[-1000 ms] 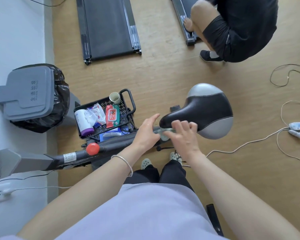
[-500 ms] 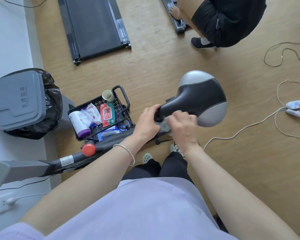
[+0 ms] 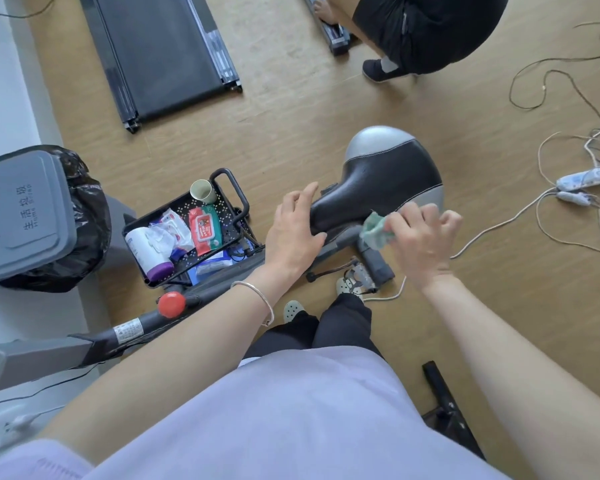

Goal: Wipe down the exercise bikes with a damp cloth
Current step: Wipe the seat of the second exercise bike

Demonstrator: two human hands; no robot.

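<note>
The exercise bike's black and grey saddle (image 3: 385,174) sits in the middle of the view, above its grey seat post (image 3: 374,258). My left hand (image 3: 297,230) rests on the saddle's narrow nose, thumb under it and fingers fairly straight. My right hand (image 3: 420,237) holds a crumpled green cloth (image 3: 374,232) against the underside of the saddle near the post. The bike's dark frame with a red knob (image 3: 171,304) runs down to the left.
A black cart tray (image 3: 236,202) with wipes, a bottle and a cup stands left of the saddle. A grey lidded bin (image 3: 25,216) is at far left. Treadmills (image 3: 160,53) and a crouching person (image 3: 426,29) are ahead. Cables and a power strip (image 3: 586,178) lie on the right floor.
My right hand has slid the cloth from the saddle's nose rightward toward the rear underside. My left hand stays on the nose, its fingers now straighter.
</note>
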